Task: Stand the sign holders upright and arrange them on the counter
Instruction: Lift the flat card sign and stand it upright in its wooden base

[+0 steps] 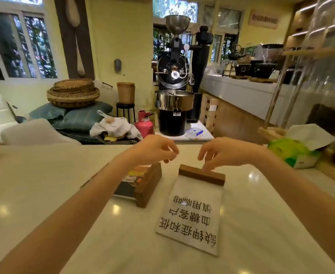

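room: café with black coffee roaster (173, 76) behind | surface: glossy cream counter (44, 194) | 2 wooden-based sign holders lying flat mid-counter: white text sign holder (194, 212), colourful picture sign holder (139, 184) beside it | 2 hands: left hand (152, 149) loosely curled, empty, above picture holder; right hand (224, 153) fingers spread, touching text holder's base

A black coffee roaster with a steel hopper (175, 76) stands beyond the surface, a pink gas cylinder (144, 123) just beside it. Stacked woven baskets (73, 92) rest on blue-grey cushions (79, 116) at left. A green tissue pack (295, 152) lies at right.
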`<action>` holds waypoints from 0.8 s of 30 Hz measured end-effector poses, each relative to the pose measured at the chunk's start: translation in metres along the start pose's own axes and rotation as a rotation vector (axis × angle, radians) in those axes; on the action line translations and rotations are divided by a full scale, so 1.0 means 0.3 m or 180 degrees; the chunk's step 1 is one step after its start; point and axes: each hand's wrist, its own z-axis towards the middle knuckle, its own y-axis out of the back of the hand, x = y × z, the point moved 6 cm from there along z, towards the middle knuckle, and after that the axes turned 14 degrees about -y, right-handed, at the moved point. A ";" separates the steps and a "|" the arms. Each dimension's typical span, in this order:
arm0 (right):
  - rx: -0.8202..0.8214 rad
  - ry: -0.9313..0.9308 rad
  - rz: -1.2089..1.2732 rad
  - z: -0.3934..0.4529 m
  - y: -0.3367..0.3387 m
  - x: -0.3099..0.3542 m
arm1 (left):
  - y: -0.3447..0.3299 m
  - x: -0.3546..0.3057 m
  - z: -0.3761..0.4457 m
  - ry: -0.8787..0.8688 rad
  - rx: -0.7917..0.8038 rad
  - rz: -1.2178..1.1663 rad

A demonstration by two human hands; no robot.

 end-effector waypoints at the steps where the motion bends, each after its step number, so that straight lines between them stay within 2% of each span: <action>1: 0.0058 -0.0068 -0.0125 -0.002 -0.037 -0.020 | -0.023 0.011 -0.007 -0.0017 -0.0029 -0.0073; 7: -0.0069 -0.0080 -0.0072 -0.033 -0.211 -0.134 | -0.167 0.061 -0.036 -0.0230 0.0033 0.0263; 15: -0.1048 0.0110 -0.0142 -0.088 -0.332 -0.214 | -0.315 0.129 -0.070 -0.0174 0.0344 0.0852; 20: -0.1961 0.0789 -0.0628 -0.121 -0.364 -0.195 | -0.327 0.126 -0.092 -0.0365 0.0411 0.0997; 24: -0.2084 0.1003 -0.0672 -0.121 -0.376 -0.206 | -0.325 0.127 -0.099 -0.0484 0.0317 0.1105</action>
